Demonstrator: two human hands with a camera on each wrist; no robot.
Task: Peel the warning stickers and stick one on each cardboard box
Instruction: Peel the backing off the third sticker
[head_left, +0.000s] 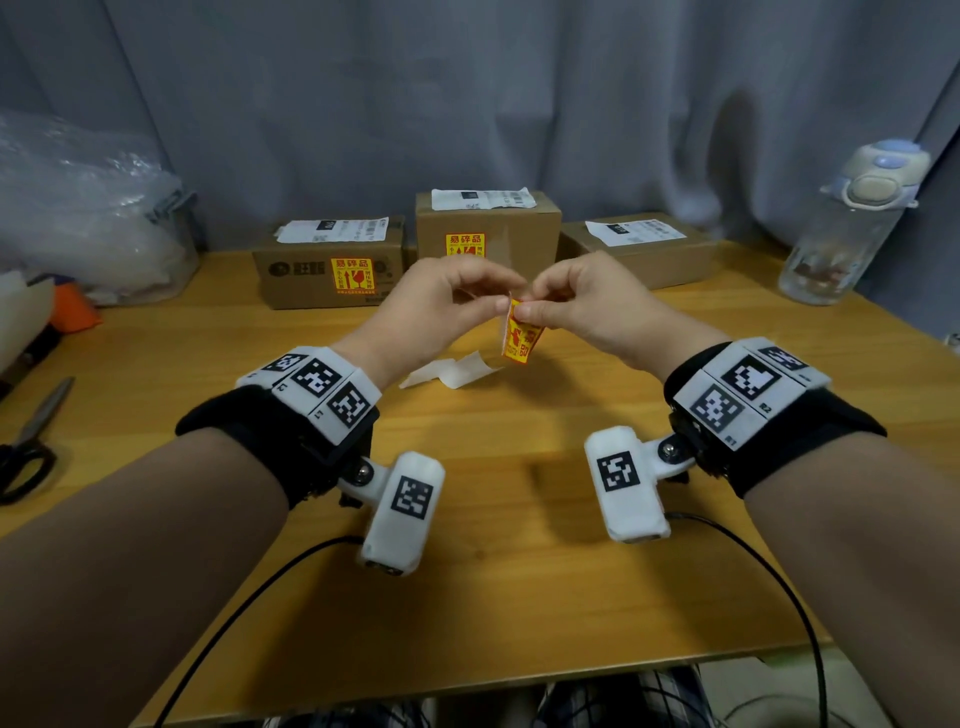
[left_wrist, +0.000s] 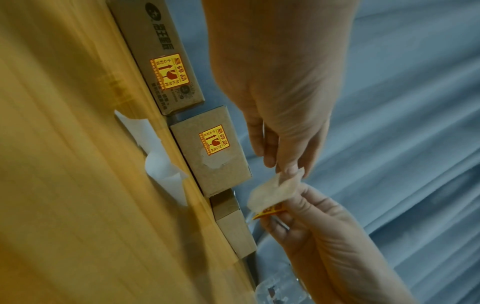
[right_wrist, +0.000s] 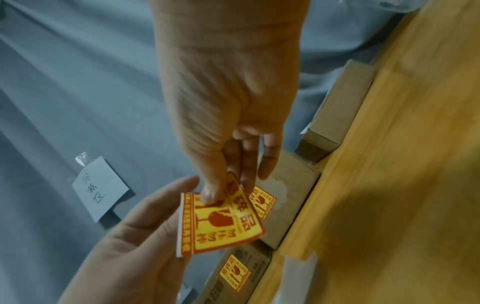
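Note:
Above the middle of the wooden table (head_left: 519, 571), both hands hold one yellow-and-red warning sticker (head_left: 519, 338). My right hand (head_left: 525, 307) pinches the sticker's (right_wrist: 223, 218) printed top corner between thumb and fingers. My left hand (head_left: 500, 304) pinches the white backing paper (left_wrist: 275, 189) at the same corner, and the two layers are parted a little there. Three cardboard boxes stand along the far edge. The left box (head_left: 311, 270) and the middle box (head_left: 519, 228) each carry a sticker on the front. The right box (head_left: 660, 260) shows none.
Curled white backing papers (head_left: 457, 371) lie on the table under my hands. Scissors (head_left: 31, 441) lie at the left edge. A clear water bottle (head_left: 852, 223) stands far right, a bin with plastic wrap (head_left: 88, 208) far left. Black cables (head_left: 727, 545) trail from the wrists.

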